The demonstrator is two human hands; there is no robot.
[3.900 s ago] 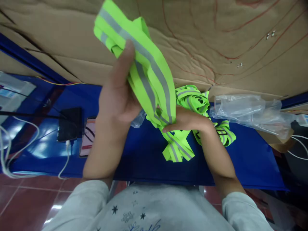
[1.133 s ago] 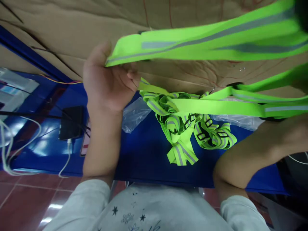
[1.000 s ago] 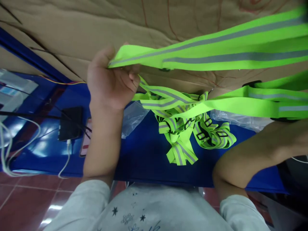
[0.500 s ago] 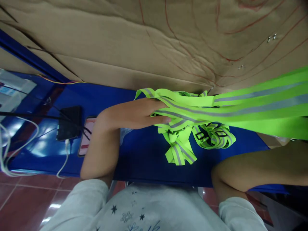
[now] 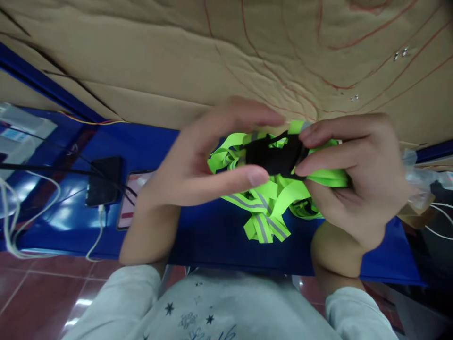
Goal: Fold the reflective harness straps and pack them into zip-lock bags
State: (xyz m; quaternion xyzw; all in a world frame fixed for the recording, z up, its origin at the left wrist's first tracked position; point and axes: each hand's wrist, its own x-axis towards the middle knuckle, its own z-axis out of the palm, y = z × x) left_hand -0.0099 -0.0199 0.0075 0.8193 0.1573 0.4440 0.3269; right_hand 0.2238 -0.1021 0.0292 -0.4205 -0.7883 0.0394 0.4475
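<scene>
Near the middle of the view, my right hand (image 5: pixel 357 170) pinches a black piece (image 5: pixel 274 153) together with folded neon-yellow strap. My left hand (image 5: pixel 212 160) is blurred, its thumb and fingers spread around the left side of the black piece; whether it touches the piece is not clear. Beneath both hands, a pile of neon-yellow straps with grey stripes (image 5: pixel 264 224) lies on the blue table (image 5: pixel 219 241). Part of another strap bundle (image 5: pixel 306 208) shows under my right hand.
A brown sheet with red lines (image 5: pixel 159 61) rises behind the table. At the left are a phone (image 5: pixel 125 215), a black box (image 5: pixel 103 182) with cables, and a grey device (image 5: pixel 24 137). Clear plastic (image 5: pixel 417 179) lies at the right.
My right hand has come in from the far right, and the long stretched straps are now gathered in it. My left hand has lifted off the straps and opened. The black piece now shows.
</scene>
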